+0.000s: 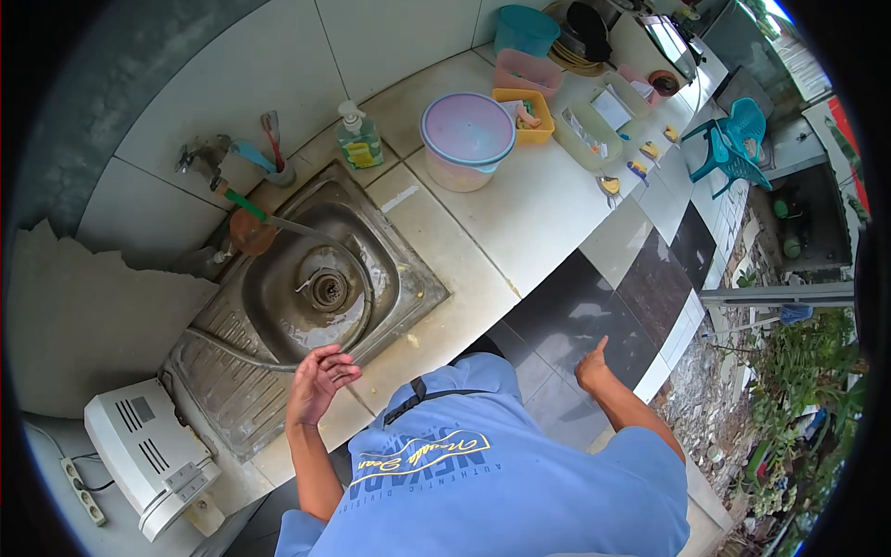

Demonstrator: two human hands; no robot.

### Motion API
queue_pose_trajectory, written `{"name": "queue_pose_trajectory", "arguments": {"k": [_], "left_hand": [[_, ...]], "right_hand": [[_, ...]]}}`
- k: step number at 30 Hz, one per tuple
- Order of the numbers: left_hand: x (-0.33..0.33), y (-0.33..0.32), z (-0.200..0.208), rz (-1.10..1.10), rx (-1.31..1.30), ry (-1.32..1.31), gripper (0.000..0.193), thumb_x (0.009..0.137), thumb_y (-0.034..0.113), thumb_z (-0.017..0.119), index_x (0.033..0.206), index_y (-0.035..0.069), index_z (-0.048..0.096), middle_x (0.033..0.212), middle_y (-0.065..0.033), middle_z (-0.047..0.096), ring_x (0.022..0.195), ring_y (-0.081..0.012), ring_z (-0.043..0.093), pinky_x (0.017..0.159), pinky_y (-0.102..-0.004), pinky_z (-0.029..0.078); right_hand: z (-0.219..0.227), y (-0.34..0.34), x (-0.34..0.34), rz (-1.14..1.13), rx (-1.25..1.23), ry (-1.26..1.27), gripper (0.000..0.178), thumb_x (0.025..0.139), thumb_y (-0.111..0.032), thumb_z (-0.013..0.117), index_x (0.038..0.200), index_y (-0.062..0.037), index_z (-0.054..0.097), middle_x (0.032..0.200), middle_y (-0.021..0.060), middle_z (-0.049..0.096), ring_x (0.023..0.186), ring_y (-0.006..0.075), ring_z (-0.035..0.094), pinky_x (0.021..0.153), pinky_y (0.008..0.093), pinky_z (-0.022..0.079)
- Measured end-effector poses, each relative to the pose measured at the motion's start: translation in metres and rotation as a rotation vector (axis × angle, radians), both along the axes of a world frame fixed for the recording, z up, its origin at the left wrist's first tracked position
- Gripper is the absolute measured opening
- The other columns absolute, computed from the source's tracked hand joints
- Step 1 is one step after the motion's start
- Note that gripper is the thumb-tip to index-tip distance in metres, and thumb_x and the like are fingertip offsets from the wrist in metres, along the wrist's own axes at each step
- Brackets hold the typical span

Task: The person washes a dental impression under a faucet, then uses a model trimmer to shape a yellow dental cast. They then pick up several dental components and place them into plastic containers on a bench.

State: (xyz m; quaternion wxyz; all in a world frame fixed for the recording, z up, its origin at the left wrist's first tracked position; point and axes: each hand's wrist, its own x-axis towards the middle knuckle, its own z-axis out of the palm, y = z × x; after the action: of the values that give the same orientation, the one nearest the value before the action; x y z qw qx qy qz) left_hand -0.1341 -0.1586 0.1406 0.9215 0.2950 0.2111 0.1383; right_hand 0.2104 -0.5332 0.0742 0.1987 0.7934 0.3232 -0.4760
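My left hand (320, 382) is raised at the near edge of the steel sink (357, 223), palm up, with loosely bent fingers and nothing in them. A grey hose (364, 278) loops through the basin and across the ribbed drainboard (223, 390), passing just beyond that hand. Its green connector (243, 204) joins the wall tap (200, 158). The drain strainer (328, 290) shows in the basin. Away to the right, my right hand (594, 367) hangs over the dark floor tiles, touching nothing. One digit sticks out; its other fingers are partly hidden, and no object shows in it.
A soap pump bottle (359, 139) and a lidded tub (467, 144) stand behind the sink. Farther right are a yellow basket (527, 119) and a green tray (587, 135). A white appliance (148, 455) sits left of the drainboard. Teal chairs (733, 148) stand beyond the counter.
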Motion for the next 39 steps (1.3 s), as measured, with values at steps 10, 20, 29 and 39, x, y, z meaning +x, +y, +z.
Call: {"name": "queue_pose_trajectory", "arguments": {"k": [10, 20, 29, 39], "left_hand": [[0.154, -0.014, 0.023, 0.130, 1.427, 0.993, 0.033, 0.088, 0.008, 0.057, 0.120, 0.000, 0.055, 0.115, -0.0164, 0.059, 0.100, -0.0279, 0.060, 0.088, -0.0369, 0.046], [0.180, -0.053, 0.030, 0.031, 1.298, 1.030, 0.032, 0.087, 0.008, 0.058, 0.118, -0.001, 0.056, 0.109, -0.0174, 0.061, 0.097, -0.0298, 0.060, 0.087, -0.0374, 0.046], [0.259, -0.037, 0.045, 0.044, 1.193, 0.794, 0.025, 0.090, 0.009, 0.056, 0.112, -0.001, 0.061, 0.108, -0.0139, 0.063, 0.098, -0.0231, 0.062, 0.086, -0.0326, 0.048], [0.379, -0.033, 0.057, -0.171, 0.432, 0.340, 0.046, 0.099, 0.028, 0.048, 0.133, -0.001, 0.042, 0.121, -0.0141, 0.056, 0.106, -0.0193, 0.058, 0.089, -0.0341, 0.048]], "right_hand": [[0.068, 0.196, 0.236, -0.266, 1.307, -0.233, 0.011, 0.084, -0.010, 0.062, 0.090, -0.0008, 0.064, 0.081, 0.0124, 0.067, 0.064, 0.0244, 0.063, 0.061, 0.0331, 0.050], [0.012, 0.356, 0.342, 0.042, 1.087, -0.449, 0.022, 0.076, -0.019, 0.067, 0.091, -0.0035, 0.068, 0.089, 0.0171, 0.068, 0.086, 0.0332, 0.066, 0.075, 0.0433, 0.052], [0.001, 0.362, 0.342, 0.047, 1.093, -0.476, 0.015, 0.078, -0.016, 0.063, 0.086, -0.0052, 0.069, 0.087, 0.0176, 0.069, 0.081, 0.0346, 0.067, 0.073, 0.0453, 0.052], [0.103, 0.281, 0.280, -0.411, 1.526, 0.003, 0.012, 0.082, -0.009, 0.067, 0.089, 0.0006, 0.068, 0.074, 0.0078, 0.068, 0.062, 0.0108, 0.062, 0.059, 0.0241, 0.048]]}}
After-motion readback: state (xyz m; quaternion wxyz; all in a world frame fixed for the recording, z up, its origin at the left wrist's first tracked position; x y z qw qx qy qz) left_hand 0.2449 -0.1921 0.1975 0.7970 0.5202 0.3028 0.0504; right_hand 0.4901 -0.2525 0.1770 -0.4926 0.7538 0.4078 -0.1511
